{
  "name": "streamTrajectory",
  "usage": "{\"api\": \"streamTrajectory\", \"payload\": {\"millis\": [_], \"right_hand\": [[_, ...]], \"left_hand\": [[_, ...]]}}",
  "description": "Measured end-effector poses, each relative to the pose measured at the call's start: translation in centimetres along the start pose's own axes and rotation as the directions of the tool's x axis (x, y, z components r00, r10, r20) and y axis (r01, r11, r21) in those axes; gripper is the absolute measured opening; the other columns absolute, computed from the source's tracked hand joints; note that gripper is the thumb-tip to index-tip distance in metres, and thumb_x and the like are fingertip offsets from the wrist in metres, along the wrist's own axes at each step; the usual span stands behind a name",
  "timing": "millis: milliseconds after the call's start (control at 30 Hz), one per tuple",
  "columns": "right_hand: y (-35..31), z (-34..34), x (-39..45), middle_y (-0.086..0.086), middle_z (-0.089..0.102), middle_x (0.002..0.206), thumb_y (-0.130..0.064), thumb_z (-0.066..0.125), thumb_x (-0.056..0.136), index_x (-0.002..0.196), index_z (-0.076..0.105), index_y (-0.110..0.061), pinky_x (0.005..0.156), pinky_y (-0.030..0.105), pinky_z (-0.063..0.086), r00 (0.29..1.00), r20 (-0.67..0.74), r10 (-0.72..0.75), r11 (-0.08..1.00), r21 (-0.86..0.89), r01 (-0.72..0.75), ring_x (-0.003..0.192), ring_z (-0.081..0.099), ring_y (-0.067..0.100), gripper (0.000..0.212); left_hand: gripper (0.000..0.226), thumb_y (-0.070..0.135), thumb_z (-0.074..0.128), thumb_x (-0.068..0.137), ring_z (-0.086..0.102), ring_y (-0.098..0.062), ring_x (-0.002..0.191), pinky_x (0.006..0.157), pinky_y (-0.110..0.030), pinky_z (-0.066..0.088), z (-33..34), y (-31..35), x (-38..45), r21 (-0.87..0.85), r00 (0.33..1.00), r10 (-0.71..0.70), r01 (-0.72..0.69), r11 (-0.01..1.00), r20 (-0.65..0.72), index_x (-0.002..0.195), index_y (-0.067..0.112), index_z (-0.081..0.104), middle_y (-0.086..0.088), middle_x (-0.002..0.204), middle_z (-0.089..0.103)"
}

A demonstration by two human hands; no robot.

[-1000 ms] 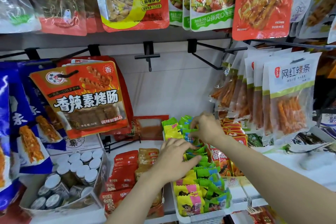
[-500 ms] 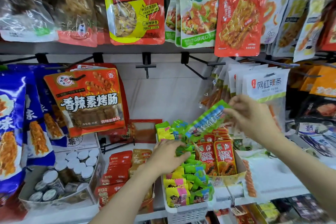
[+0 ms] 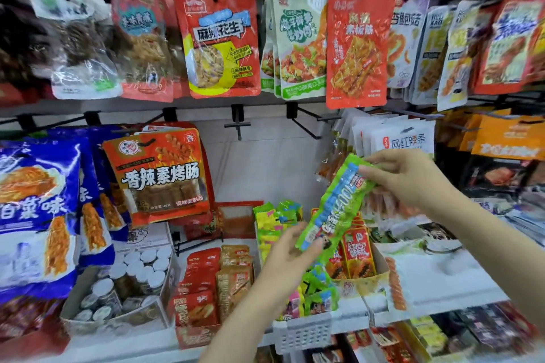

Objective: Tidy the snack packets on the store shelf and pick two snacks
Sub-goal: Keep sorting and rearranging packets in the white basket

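Above the white basket [image 3: 303, 333] of small snack packets [image 3: 320, 298], a long green packet [image 3: 333, 206] hangs tilted. Right hand [image 3: 410, 177] pinches its upper end; left hand [image 3: 287, 256] holds its lower end, fingers curled round it, both grips closed on it.
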State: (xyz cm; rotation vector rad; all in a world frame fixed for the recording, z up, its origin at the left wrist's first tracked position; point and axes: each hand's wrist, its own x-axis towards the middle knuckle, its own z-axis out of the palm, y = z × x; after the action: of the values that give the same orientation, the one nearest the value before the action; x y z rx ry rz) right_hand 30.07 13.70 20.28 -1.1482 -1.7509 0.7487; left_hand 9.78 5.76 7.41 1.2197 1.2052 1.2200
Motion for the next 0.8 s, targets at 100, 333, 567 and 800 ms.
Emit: {"api": "streamTrajectory", "payload": {"millis": [100, 333, 567, 800], "right_hand": [[-0.5, 0.3, 0.2, -0.006, 0.076, 0.073, -0.023, 0.077, 0.080, 0.090, 0.072, -0.020, 0.057, 0.020, 0.058, 0.999, 0.017, 0.032, 0.998, 0.044, -0.033, 0.070, 0.074, 0.016, 0.012], [0.6, 1.3, 0.3, 0.000, 0.075, 0.071, -0.025, 0.080, 0.075, 0.090, 0.074, -0.011, 0.054, 0.023, 0.057, 0.984, 0.024, 0.178, 0.975, 0.130, -0.180, 0.059, 0.070, 0.010, 0.022], [0.7, 1.9, 0.3, -0.004, 0.074, 0.066, -0.018, 0.075, 0.082, 0.087, 0.072, -0.014, 0.051, 0.016, 0.053, 0.979, 0.051, 0.200, 0.965, 0.164, -0.205, 0.051, 0.065, 0.005, 0.007], [0.6, 3.0, -0.6, 0.006, 0.074, 0.092, -0.014, 0.065, 0.091, 0.092, 0.071, -0.013, 0.054, 0.014, 0.053, 0.980, 0.155, 0.124, 0.903, 0.391, -0.176, 0.076, 0.074, 0.019, 0.006]], "left_hand": [[0.021, 0.018, 0.067, 0.093, 0.067, -0.002, 0.075, 0.071, -0.019, 0.055, 0.7, -0.1, -1.6, -0.228, 0.998, -0.033, 0.018, 0.973, -0.062, 0.085, 0.036, 0.074, 0.010, 0.079, 0.073], [0.030, 0.023, 0.068, 0.079, 0.073, -0.009, 0.084, 0.069, -0.020, 0.057, 0.1, -0.8, -3.4, -0.536, 0.985, -0.135, 0.056, 0.842, -0.110, 0.107, 0.011, 0.071, -0.001, 0.099, 0.077], [0.052, 0.019, 0.064, 0.088, 0.065, -0.040, 0.112, 0.080, -0.038, 0.060, -0.6, -0.6, -4.0, -0.756, 0.983, -0.174, 0.153, 0.637, 0.052, 0.133, -0.002, 0.049, -0.021, 0.129, 0.061], [0.054, 0.015, 0.076, 0.083, 0.070, -0.030, 0.090, 0.074, -0.033, 0.062, -0.9, 0.2, -4.1, -0.885, 0.954, -0.098, 0.298, 0.358, 0.282, 0.132, 0.002, 0.059, -0.031, 0.130, 0.059]]}}
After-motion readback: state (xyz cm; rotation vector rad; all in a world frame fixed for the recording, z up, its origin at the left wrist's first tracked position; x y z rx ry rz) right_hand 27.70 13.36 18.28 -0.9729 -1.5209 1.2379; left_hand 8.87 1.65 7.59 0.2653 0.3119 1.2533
